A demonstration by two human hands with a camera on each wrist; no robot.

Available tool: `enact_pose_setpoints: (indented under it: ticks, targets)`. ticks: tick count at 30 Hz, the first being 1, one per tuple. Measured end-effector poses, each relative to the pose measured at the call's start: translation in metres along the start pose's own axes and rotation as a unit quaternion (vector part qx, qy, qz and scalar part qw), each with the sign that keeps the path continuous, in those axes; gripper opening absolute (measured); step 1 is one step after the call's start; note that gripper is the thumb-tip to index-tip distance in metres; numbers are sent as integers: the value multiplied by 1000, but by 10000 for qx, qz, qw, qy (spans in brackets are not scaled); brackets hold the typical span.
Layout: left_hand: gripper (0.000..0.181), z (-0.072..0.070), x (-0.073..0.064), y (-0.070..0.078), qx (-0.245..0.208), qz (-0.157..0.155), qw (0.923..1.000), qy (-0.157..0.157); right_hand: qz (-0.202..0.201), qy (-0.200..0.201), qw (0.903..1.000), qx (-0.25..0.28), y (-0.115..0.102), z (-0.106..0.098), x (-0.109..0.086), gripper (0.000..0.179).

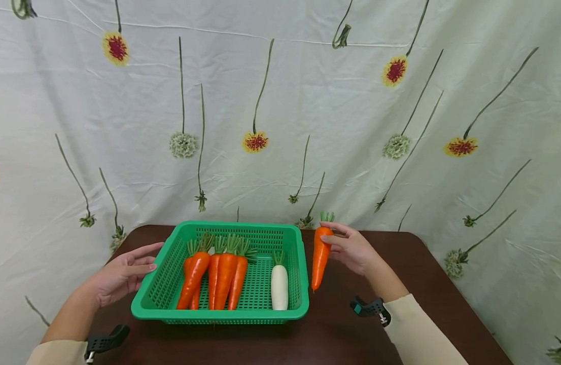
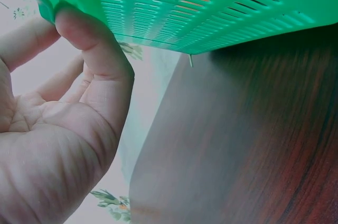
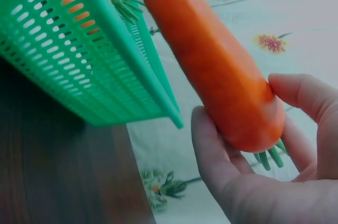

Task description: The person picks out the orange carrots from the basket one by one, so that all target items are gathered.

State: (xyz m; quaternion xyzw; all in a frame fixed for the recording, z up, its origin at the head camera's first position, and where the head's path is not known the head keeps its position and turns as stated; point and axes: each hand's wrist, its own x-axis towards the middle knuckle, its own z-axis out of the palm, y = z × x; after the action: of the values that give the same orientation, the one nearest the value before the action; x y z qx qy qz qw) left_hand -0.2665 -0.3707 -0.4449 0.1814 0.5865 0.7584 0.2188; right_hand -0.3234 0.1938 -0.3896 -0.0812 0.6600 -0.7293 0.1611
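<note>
A green slotted plastic basket [image 1: 225,315] stands on the dark table, with several carrots [image 1: 225,276] bunched at its left and one white radish [image 1: 279,288] lying at its right. At the basket's left side is my left hand [image 1: 120,276], its thumb [image 2: 79,31] and a finger at the rim, pinching it. My right hand [image 1: 351,248] holds one orange carrot [image 1: 320,258] just outside the basket's right wall. In the right wrist view, thumb and fingers grip this carrot [image 3: 216,65] near its thick, leafy end, and its tip points down in the head view.
The dark brown wooden table [image 1: 353,334] has rounded far corners. Behind it hangs a pale cloth [image 1: 326,101] printed with flowers and stems. Each wrist wears a black strap [image 1: 372,310].
</note>
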Motion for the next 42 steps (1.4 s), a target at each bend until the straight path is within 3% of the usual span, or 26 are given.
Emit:
enact_pose_setpoints:
  ticks: [5,17,28,42]
  targets:
    - [56,1,0,0,-23,-2,10000,-15,105,-149,9998,-32,6,-12,-5,55]
    - [56,-1,0,0,-60,29,9999,-108,83,265,9984,-491,41,-33,-8,56]
    - [57,-4,1,-1,-20,71,9998,-168,179,344,9971,-650,71,-39,-5,56]
    - [54,-3,3,4,142,-62,9998,-85,361,399,9943,-918,89,-51,4,55]
